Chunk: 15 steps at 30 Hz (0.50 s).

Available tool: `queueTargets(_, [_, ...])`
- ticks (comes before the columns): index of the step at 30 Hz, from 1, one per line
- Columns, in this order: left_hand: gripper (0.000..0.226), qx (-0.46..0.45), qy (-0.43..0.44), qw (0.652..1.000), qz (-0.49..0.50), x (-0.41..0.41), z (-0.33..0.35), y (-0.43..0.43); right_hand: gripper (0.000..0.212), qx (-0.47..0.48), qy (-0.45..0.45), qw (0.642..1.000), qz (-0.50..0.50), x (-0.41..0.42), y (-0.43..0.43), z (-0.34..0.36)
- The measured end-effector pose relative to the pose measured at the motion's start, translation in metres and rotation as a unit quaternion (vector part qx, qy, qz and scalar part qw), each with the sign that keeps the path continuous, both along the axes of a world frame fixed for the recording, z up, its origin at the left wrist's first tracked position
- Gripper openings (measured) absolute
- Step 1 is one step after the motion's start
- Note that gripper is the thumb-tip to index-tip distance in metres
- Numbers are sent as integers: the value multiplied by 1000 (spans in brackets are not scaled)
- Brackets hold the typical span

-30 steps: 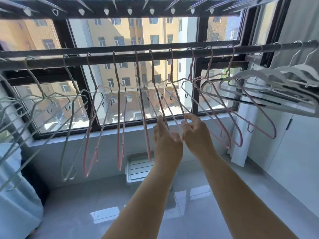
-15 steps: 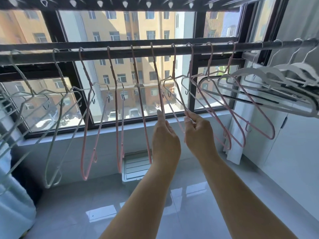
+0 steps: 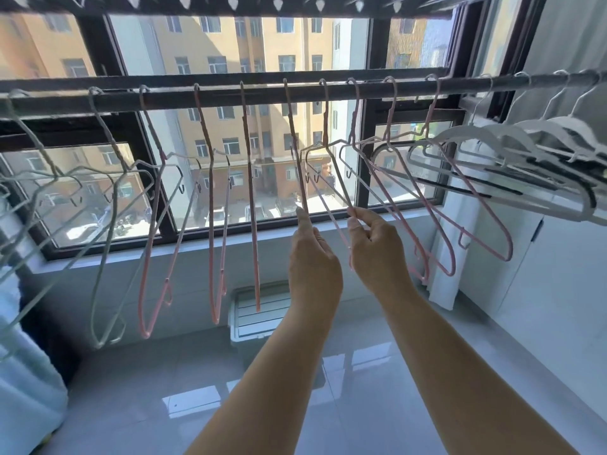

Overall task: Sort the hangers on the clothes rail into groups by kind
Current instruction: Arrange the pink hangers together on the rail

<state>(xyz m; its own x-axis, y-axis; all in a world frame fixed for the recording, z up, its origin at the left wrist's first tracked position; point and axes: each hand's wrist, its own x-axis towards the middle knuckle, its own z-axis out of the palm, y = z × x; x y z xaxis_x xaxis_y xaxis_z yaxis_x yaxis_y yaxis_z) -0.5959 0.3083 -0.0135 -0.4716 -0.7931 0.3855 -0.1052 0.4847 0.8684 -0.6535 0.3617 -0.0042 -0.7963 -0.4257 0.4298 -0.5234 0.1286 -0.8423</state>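
Clothes rail (image 3: 262, 95) spans upper frame, before window (image 3: 230, 54). Pale wire hangers (image 3: 104, 257) at left, pink hangers (image 3: 212, 224) across centre, thick white hangers (image 3: 558, 126) bunched upper right. Left hand (image 3: 312, 261) mid-frame, back to camera, fingers near straight, index tip touching edge-on pink hanger (image 3: 294, 139); grip cannot be told. Right hand (image 3: 377, 247) just beside it, curled fingers pinching wire of neighbouring pink hanger (image 3: 325, 126).

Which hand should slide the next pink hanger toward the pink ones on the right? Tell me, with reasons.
Right, probably. The right hand pinches a pink hanger by its wire, on the side nearest the pink group. The left hand only touches a neighbouring hanger with a straight finger.
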Motion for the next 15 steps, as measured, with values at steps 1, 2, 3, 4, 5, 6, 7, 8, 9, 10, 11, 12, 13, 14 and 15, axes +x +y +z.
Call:
queueTargets(1, [46,-1,-1,1000,2,1,0,1,34,3,-1,1000,2,0,0,0])
queueTargets(2, [47,-1,-1,1000,3,1,0,1,34,7,-4,1000,5,1,0,0])
queueTargets(3, [48,-1,-2,1000,1,2,0,2,35,13,-7,1000,8,2,1,1])
queueTargets(4, [48,-1,-2,1000,-3,3,-1,3,36,18,-9,1000,11,3,1,1])
queueTargets(5, [49,-1,-4,1000,-7,3,-1,4,36,25,-10,1000,14,4,2,1])
queueTargets(6, [50,-2,-5,1000,-12,4,-1,5,37,31,-9,999,14,5,4,2])
queueTargets(7, [51,-3,-4,1000,-17,5,-1,6,37,39,-7,999,13,7,6,2])
queueTargets(8, [51,-3,-2,1000,-23,6,-1,7,38,46,-6,999,12,9,8,2])
queueTargets(9, [52,-2,-1,1000,-28,7,-1,8,38,54,-4,998,11,11,10,2])
queueTargets(10, [53,0,0,999,-33,8,0,9,39,62,0,998,10,13,13,2])
queueTargets(11, [54,1,0,999,-36,10,1,9,40,69,7,998,8,15,17,3])
queueTargets(12, [55,-2,2,999,-35,11,1,9,42,76,17,997,4,18,20,4])
queueTargets(13, [56,-7,7,999,-34,13,2,9,43,84,28,996,-1,21,25,5])
queueTargets(14, [56,-13,11,999,-30,15,3,10,43,91,40,995,-9,24,30,6])
queueTargets(15, [57,-19,11,999,-27,17,4,9,43,92,53,994,-16,28,36,6])
